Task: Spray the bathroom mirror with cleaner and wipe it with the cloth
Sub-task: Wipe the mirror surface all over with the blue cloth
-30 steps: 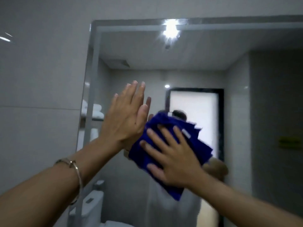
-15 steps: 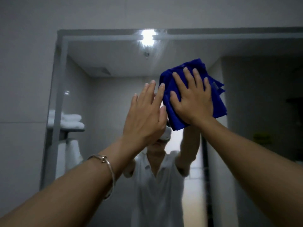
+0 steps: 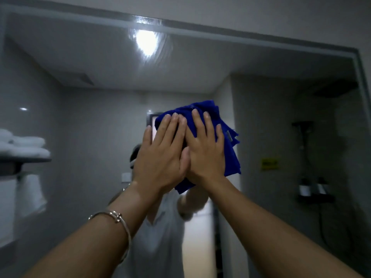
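Note:
The bathroom mirror fills most of the view, its frame running along the top and right. A folded blue cloth lies flat against the glass at the centre. My right hand presses on the cloth with straight fingers. My left hand, with a silver bangle on its wrist, lies beside it, fingers straight, its fingertips on the cloth's left part and partly over my right hand. No spray bottle is in view.
The glass reflects a ceiling light, with streaks showing around it. Also reflected are a shelf of folded white towels at the left, a shower rack with bottles at the right, and a person in a white shirt.
Both hands and the cloth have come down from the upper glass to the centre. My left hand has closed in from beside the cloth onto it.

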`<act>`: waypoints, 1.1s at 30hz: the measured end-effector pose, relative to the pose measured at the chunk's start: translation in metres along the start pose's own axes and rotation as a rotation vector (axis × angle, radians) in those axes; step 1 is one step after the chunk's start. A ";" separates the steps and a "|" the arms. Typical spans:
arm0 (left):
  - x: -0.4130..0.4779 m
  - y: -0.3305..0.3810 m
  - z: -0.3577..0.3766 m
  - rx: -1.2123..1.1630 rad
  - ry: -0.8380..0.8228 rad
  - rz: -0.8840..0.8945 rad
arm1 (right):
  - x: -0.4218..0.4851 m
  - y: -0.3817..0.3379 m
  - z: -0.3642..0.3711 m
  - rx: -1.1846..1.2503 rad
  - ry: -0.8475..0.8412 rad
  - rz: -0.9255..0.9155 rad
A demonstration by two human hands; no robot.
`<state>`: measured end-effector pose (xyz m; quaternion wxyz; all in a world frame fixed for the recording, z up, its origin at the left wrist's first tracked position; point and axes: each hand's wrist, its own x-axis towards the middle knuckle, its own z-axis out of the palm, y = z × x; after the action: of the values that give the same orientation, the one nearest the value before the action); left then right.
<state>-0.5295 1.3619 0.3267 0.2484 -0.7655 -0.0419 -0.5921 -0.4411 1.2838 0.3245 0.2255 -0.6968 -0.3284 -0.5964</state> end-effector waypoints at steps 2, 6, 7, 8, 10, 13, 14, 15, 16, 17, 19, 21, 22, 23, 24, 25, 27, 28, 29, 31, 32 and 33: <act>-0.003 0.004 0.006 -0.019 0.020 -0.057 | -0.001 0.001 0.006 -0.017 0.076 0.003; -0.003 0.010 0.013 -0.042 0.104 -0.090 | 0.002 0.002 0.008 -0.037 0.158 0.007; -0.003 0.010 0.015 -0.045 0.120 -0.089 | 0.001 0.002 0.009 -0.041 0.163 -0.004; -0.004 0.010 0.017 -0.049 0.134 -0.087 | 0.000 0.004 0.010 -0.044 0.167 -0.012; -0.005 0.010 0.019 -0.054 0.159 -0.081 | -0.001 0.004 0.011 -0.048 0.174 -0.012; -0.005 0.011 0.019 -0.050 0.188 -0.064 | 0.000 0.003 0.005 -0.037 0.124 0.003; -0.004 0.012 0.020 -0.048 0.192 -0.060 | -0.001 0.003 0.003 -0.031 0.092 0.000; -0.004 0.012 0.020 -0.044 0.188 -0.061 | -0.003 0.003 0.001 -0.022 0.058 -0.008; -0.004 0.013 0.021 -0.040 0.183 -0.062 | -0.004 0.004 0.000 -0.009 0.025 -0.019; -0.004 0.013 0.022 -0.034 0.181 -0.060 | -0.005 0.005 -0.002 0.004 -0.002 -0.030; -0.003 0.015 0.023 -0.021 0.178 -0.044 | -0.005 0.008 -0.004 0.012 -0.040 -0.050; -0.001 0.018 0.023 -0.021 0.166 -0.038 | -0.004 0.013 -0.005 -0.001 -0.045 -0.070; 0.001 0.021 0.025 -0.030 0.167 -0.044 | -0.004 0.018 -0.005 -0.007 -0.028 -0.083; 0.002 0.026 0.026 -0.040 0.176 -0.052 | -0.005 0.023 -0.004 -0.004 -0.006 -0.096; 0.003 0.033 0.029 -0.048 0.184 -0.055 | -0.006 0.030 -0.004 0.016 0.013 -0.108; 0.005 0.041 0.031 -0.056 0.188 -0.051 | -0.008 0.039 -0.004 0.053 0.027 -0.117; 0.010 0.061 0.039 -0.081 0.200 -0.020 | -0.014 0.064 -0.007 0.141 0.062 -0.114; 0.013 0.071 0.043 -0.091 0.204 0.009 | -0.019 0.080 -0.009 0.186 0.083 -0.099; 0.017 0.081 0.046 -0.093 0.198 0.047 | -0.025 0.097 -0.012 0.226 0.093 -0.084; 0.022 0.100 0.053 -0.080 0.165 0.113 | -0.039 0.134 -0.014 0.232 0.067 -0.079; 0.025 0.113 0.055 -0.072 0.143 0.133 | -0.047 0.151 -0.014 0.200 0.057 -0.080; 0.028 0.128 0.058 -0.060 0.113 0.146 | -0.056 0.168 -0.013 0.165 0.061 -0.071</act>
<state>-0.4237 1.2685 0.3005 0.2700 -0.7389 0.0458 -0.6157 -0.3324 1.1494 0.2854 0.2706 -0.6454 -0.3941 -0.5958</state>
